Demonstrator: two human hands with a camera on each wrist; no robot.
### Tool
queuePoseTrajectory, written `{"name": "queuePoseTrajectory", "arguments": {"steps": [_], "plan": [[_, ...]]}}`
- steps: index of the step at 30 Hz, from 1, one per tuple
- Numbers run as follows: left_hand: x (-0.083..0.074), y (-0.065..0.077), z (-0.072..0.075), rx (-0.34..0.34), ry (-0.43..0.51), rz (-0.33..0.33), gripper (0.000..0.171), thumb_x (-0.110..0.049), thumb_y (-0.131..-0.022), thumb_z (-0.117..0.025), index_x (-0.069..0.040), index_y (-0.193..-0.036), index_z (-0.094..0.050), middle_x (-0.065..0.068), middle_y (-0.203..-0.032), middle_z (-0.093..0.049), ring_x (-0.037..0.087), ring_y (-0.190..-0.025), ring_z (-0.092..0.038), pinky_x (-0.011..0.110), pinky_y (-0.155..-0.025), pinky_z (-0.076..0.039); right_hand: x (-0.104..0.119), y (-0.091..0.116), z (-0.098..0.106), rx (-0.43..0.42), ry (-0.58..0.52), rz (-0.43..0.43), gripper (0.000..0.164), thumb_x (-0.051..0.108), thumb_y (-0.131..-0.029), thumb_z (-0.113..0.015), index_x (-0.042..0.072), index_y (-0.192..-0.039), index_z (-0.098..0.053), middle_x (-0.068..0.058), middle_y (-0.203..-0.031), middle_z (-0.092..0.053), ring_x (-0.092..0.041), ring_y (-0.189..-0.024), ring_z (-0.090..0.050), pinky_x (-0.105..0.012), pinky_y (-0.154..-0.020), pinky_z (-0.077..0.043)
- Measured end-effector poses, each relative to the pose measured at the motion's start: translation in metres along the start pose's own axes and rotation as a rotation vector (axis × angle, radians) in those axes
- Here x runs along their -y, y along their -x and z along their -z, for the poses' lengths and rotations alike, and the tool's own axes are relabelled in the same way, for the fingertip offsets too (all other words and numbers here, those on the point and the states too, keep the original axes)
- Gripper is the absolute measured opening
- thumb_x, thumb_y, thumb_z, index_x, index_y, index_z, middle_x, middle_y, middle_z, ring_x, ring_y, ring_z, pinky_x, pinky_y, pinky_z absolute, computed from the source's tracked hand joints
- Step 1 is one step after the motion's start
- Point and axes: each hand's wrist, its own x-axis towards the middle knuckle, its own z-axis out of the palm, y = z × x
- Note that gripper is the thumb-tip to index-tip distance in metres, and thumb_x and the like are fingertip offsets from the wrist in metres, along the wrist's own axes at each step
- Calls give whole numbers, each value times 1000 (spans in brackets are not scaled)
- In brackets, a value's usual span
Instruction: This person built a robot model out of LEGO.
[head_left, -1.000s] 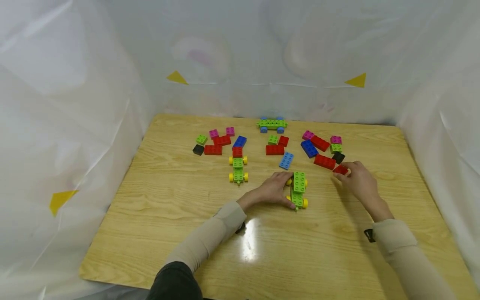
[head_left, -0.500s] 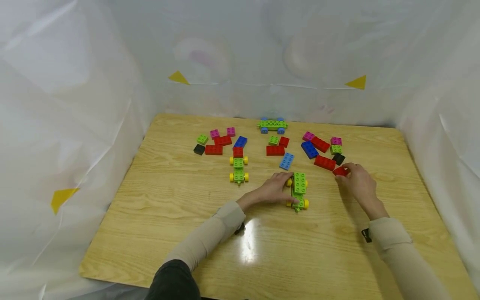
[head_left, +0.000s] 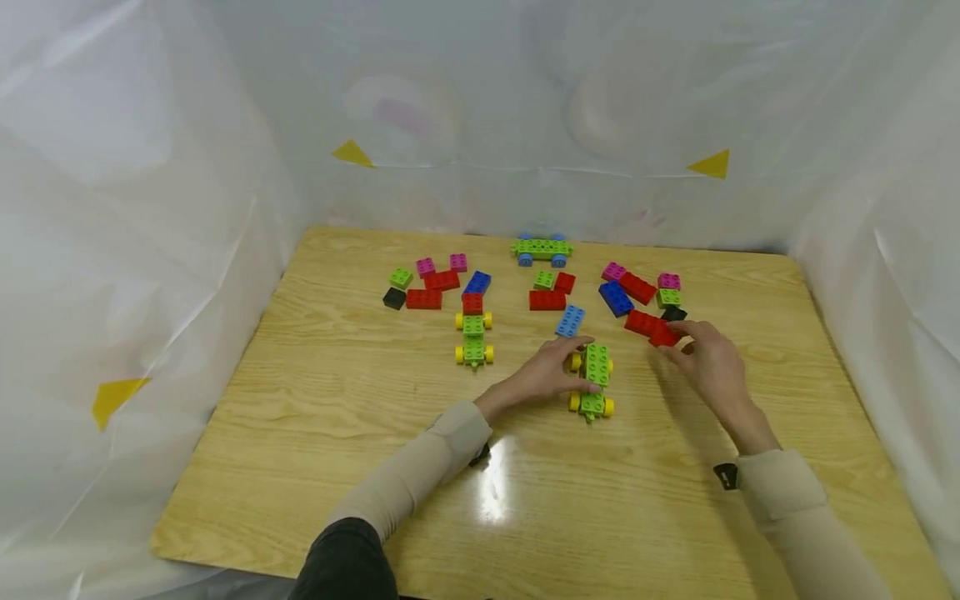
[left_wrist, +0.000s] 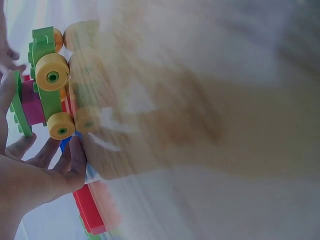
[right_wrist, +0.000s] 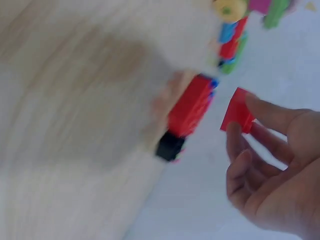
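A toy car (head_left: 592, 406) of building bricks, on a light green base with yellow wheels, stands in front of me. My left hand (head_left: 551, 372) spans its left side, thumb at one end of the long green top brick (head_left: 597, 358) and fingers at the other. In the left wrist view a magenta brick (left_wrist: 33, 104) shows between that top brick and the base. My right hand (head_left: 716, 371) pinches a small red brick (right_wrist: 235, 111) between thumb and fingertips. In the right wrist view this brick is raised above the table, apart from a long red brick (right_wrist: 190, 106) and a black brick (right_wrist: 170, 146).
A second yellow-wheeled car (head_left: 474, 350) with a red brick (head_left: 472, 304) stands left. Farther back is a blue-wheeled green base (head_left: 542, 248). Loose bricks lie in groups, among them a light blue brick (head_left: 570, 321), dark blue brick (head_left: 616, 298) and black brick (head_left: 394, 297).
My right hand has lifted the small red brick and brought it leftward, toward the car. My left thumb has shifted from the base's near end up to the green top brick.
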Motion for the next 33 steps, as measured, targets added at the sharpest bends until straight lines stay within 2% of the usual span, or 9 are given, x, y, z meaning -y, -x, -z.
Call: {"name": "queuePoseTrajectory", "arguments": {"steps": [3, 8, 14, 17, 23, 33], "plan": [[0, 0, 1, -1, 18, 7, 81, -46, -84, -72, -20, -150, -34, 3, -141, -47, 20, -129, -41, 38, -103, -39, 19, -2, -2, 1, -57, 118, 38, 6, -83, -75, -2, -119, -63, -18, -102, -63, -30, -77, -61, -38, -58, -49], [-3, 0, 1, 5, 21, 41, 81, -49, -84, -71, -20, -149, -34, 1, -142, -45, 19, -129, -40, 39, -104, -39, 41, -6, -8, 89, -101, 247, 39, 10, -83, -76, 1, -119, -65, -12, -102, -66, -22, -77, -62, -37, -62, -51], [-6, 0, 2, 15, 23, 79, 82, -50, -84, -71, -22, -150, -32, -1, -149, -39, 20, -136, -34, 41, -107, -35, 52, -10, -12, 174, -97, 285, 37, 10, -82, -77, 4, -117, -67, -5, -95, -65, -17, -75, -60, -30, -59, -48], [-5, 1, 2, 13, 30, 77, 83, -50, -83, -71, -21, -151, -31, -1, -150, -37, 21, -137, -33, 42, -108, -35, 53, -11, -13, 175, -96, 301, 38, 10, -81, -77, 5, -118, -67, -5, -94, -64, -16, -74, -59, -29, -58, -47], [0, 0, 1, 6, 39, 54, 84, -53, -83, -70, -21, -150, -32, -1, -144, -44, 19, -131, -39, 41, -104, -39, 54, -13, -15, 173, -93, 321, 38, 9, -81, -78, 5, -117, -68, -3, -91, -63, -15, -73, -60, -29, -57, -47], [2, 0, 0, 5, 41, 43, 83, -52, -83, -70, -21, -150, -33, -1, -141, -46, 18, -127, -41, 39, -101, -40, 56, -13, -17, 181, -66, 351, 40, 5, -78, -79, 6, -117, -68, -6, -93, -62, -15, -70, -60, -31, -57, -49]]}}
